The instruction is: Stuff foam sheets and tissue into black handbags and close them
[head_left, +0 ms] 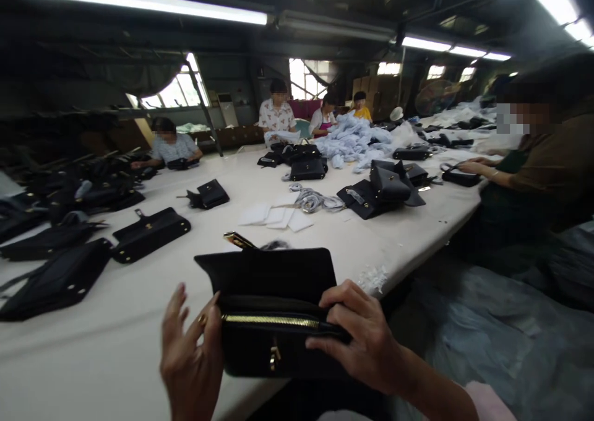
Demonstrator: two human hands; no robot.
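A small black handbag (264, 354) is held over the table's front edge. Its flap (273, 275) is raised, and a gold zipper (271, 321) runs across the top, looking closed. On the front sits a gold turn clasp (275, 358); a gold metal piece (239, 241) sticks up behind the flap. My right hand (359, 337) grips the right end of the bag, thumb in front and fingers over the top. At the left end, my left hand (192, 347) pinches the bag's edge by the zipper with thumb and index finger, its other fingers raised and spread.
On the white table (116, 359) lie several black bags (151, 232), white cards (278, 215), coiled grey straps (310, 199) and small clear scraps (372, 278). Pale blue wrapping (355, 139) is heaped farther back. A co-worker (547, 161) stands at right; others sit across. Plastic sheeting (501, 334) lies at lower right.
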